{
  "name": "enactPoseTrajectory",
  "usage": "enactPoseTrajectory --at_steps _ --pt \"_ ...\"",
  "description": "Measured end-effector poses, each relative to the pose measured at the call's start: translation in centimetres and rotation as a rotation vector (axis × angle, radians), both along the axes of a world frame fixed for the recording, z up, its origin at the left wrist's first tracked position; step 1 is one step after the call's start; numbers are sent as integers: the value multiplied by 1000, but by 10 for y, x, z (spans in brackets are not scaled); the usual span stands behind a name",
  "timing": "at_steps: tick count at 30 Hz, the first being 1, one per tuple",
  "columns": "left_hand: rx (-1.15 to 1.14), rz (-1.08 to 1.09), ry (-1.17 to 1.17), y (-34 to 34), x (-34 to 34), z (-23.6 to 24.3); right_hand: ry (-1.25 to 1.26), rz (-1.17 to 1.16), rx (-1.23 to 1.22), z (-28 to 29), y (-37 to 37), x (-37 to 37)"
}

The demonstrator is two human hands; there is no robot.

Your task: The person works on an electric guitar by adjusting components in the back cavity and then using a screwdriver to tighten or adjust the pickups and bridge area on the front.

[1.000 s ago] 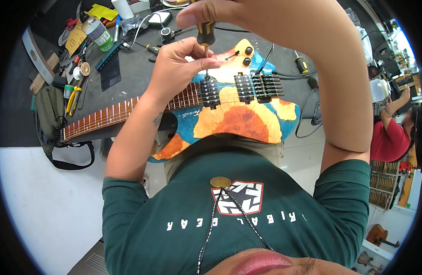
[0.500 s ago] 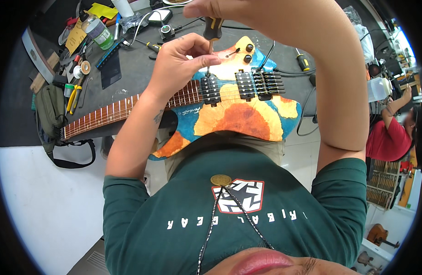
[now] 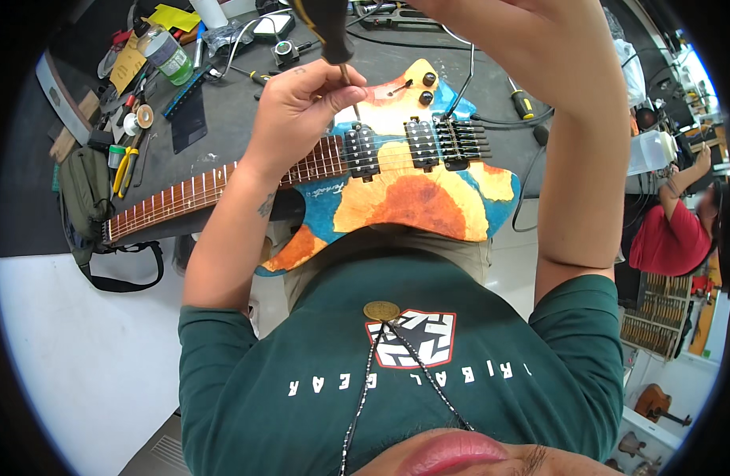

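My left hand (image 3: 297,119) pinches the thin shaft of a black-and-yellow screwdriver (image 3: 327,32), whose tip is down by the neck-side pickup (image 3: 362,151) of an electric guitar (image 3: 412,202) with blue, cream and orange patches. The screwdriver stands tilted, its handle running out of the upper edge. My right hand (image 3: 476,20) is raised at the top beside the handle; its fingers are out of the picture, so I cannot see its grip. The guitar lies across my lap and the dark bench, with its fretted neck (image 3: 174,198) pointing left and two black knobs (image 3: 428,87) on the body.
Tools, a green-labelled bottle (image 3: 168,57), a green bag (image 3: 87,198) and cables crowd the bench (image 3: 222,135). A loose screwdriver (image 3: 522,101) lies right of the guitar. At far right a person in red (image 3: 670,238) sits near racks and an acoustic guitar (image 3: 654,401).
The screwdriver handle has moved left and now tilts toward the upper left. My right hand has shifted up and left, its thumb leaving view. My left hand has moved slightly left.
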State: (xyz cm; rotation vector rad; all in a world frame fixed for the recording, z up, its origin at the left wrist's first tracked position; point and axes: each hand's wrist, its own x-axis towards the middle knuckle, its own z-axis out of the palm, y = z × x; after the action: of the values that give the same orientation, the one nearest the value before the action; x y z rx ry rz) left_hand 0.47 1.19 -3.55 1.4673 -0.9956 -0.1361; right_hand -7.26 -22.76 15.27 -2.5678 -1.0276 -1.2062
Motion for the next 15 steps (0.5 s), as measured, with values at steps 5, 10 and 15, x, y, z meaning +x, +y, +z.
enactPoseTrajectory --at_steps 5,10,15 --pt "-76 -83 37 12 -21 2 118 220 204 -27 -7 5" --pt "195 -145 -21 14 -38 12 253 116 360 -33 -15 -19" --pt "148 -107 -178 17 -39 2 243 249 302 -23 1 -16"
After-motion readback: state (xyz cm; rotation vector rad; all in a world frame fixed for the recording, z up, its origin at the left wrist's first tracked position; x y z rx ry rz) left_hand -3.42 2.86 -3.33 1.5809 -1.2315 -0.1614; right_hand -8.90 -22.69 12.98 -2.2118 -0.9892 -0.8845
